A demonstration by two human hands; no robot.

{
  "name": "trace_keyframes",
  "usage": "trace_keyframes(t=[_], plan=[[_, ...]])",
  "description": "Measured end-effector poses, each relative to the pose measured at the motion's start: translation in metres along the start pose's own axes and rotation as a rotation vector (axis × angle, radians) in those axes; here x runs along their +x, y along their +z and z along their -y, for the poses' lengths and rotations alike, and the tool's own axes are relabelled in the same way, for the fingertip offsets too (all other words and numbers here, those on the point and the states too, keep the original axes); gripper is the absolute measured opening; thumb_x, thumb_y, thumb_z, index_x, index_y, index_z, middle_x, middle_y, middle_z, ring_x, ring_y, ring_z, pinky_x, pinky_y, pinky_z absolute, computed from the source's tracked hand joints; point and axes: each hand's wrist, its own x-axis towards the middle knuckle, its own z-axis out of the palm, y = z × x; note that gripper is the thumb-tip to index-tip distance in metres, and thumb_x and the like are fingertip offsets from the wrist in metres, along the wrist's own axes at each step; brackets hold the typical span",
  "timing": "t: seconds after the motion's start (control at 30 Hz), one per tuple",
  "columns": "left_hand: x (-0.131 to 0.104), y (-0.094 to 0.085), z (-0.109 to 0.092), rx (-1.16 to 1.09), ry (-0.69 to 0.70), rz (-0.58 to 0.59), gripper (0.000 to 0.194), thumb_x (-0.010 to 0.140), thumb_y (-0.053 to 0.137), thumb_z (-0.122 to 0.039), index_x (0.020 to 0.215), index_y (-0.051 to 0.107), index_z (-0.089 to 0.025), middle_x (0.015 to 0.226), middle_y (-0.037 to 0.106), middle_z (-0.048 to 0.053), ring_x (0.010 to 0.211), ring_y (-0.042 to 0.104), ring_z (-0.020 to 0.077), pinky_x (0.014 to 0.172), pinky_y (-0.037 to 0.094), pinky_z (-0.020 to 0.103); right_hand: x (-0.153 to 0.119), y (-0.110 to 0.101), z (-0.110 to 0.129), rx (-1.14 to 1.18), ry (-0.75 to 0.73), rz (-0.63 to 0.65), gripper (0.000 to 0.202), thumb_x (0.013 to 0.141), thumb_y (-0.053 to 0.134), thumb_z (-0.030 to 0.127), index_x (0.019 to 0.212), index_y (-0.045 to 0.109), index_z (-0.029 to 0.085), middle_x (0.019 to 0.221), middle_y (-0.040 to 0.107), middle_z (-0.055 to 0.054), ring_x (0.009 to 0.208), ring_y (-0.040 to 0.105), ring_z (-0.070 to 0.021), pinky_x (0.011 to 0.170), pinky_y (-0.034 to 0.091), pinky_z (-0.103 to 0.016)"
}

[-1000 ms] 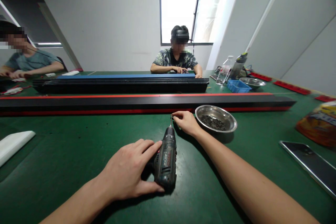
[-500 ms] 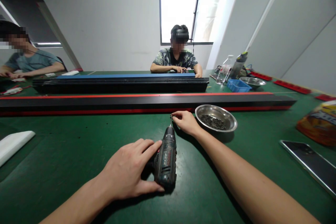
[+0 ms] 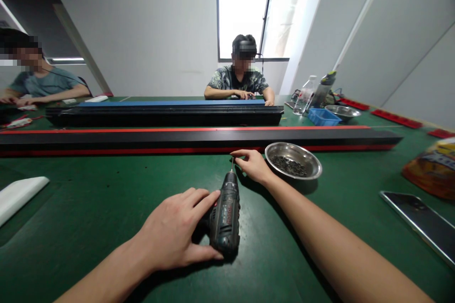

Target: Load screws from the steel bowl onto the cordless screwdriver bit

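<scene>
A dark cordless drill [image 3: 226,220] lies on its side on the green table, its thin bit [image 3: 232,164] pointing away from me. My left hand [image 3: 179,227] grips the drill from the left, fingers over the body and thumb by its rear end. At the tip of the bit, the thumb and index finger of my right hand [image 3: 253,165] come together in a loose pinch. Whatever sits between those fingertips is too small to make out. Just right of that hand stands a steel bowl [image 3: 314,170] holding many small dark screws [image 3: 289,165].
A long black and red bar [image 3: 199,139] crosses the table beyond my hands, with a black and blue one [image 3: 167,113] behind it. A phone [image 3: 423,218] and an orange bag [image 3: 432,170] lie right, a white object [image 3: 21,194] left. Two people sit across.
My right index finger has straightened a little over the bit's tip. The drill and my left hand keep their places.
</scene>
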Motion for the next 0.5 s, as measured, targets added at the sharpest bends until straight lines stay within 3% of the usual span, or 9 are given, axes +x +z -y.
trace_keyframes(t=[0.2, 0.5], plan=[[-0.0012, -0.0014, -0.0011, 0.008, -0.017, 0.007, 0.103, 0.078, 0.081, -0.077, 0.157, 0.046, -0.021, 0.141, 0.066, 0.016, 0.118, 0.069, 0.0367, 0.097, 0.061, 0.052, 0.0041, 0.0025, -0.0114, 0.117, 0.057, 0.066, 0.037, 0.090, 0.062, 0.017, 0.120, 0.083, 0.018, 0.115, 0.084, -0.007, 0.075, 0.076, -0.0173, 0.069, 0.061, -0.027], [0.0020, -0.0037, -0.0054, 0.021, -0.055, 0.005, 0.096, 0.083, 0.078, -0.073, 0.157, 0.048, -0.021, 0.139, 0.066, 0.015, 0.116, 0.068, 0.0364, 0.097, 0.061, 0.054, 0.0053, 0.0003, -0.0058, 0.096, 0.097, 0.068, 0.037, 0.091, 0.065, 0.020, 0.123, 0.083, 0.020, 0.116, 0.083, -0.007, 0.067, 0.074, -0.0141, 0.077, 0.063, -0.028]])
